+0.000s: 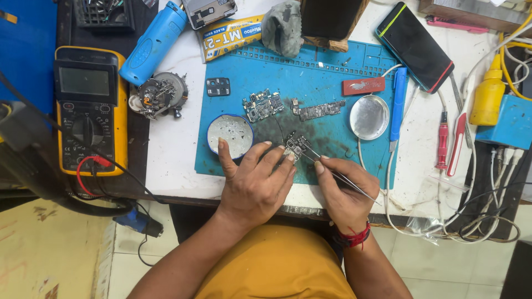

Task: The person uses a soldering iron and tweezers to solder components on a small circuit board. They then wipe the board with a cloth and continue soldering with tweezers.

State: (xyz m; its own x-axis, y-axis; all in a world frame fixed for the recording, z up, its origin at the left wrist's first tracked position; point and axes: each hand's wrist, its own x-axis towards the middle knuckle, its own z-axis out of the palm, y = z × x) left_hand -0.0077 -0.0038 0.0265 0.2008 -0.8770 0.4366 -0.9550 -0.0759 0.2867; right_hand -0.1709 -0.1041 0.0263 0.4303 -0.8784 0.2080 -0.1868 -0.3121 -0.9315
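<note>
My left hand (254,180) pins a small circuit board (295,145); my right hand (343,191) pinches tweezers (332,171) closed at it. A slip, I judge, could scratch the board or flick a part away.

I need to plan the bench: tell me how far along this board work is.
Done: two circuit boards lie bare on the blue mat. In hand: the left hand steadies a small board while the right hand works it with tweezers. Left: the phone lies aside, nothing reassembled.

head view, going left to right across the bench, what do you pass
yellow multimeter → blue torch → white dish → left hand → right hand → round metal lid → red screwdriver → yellow bottle
</note>
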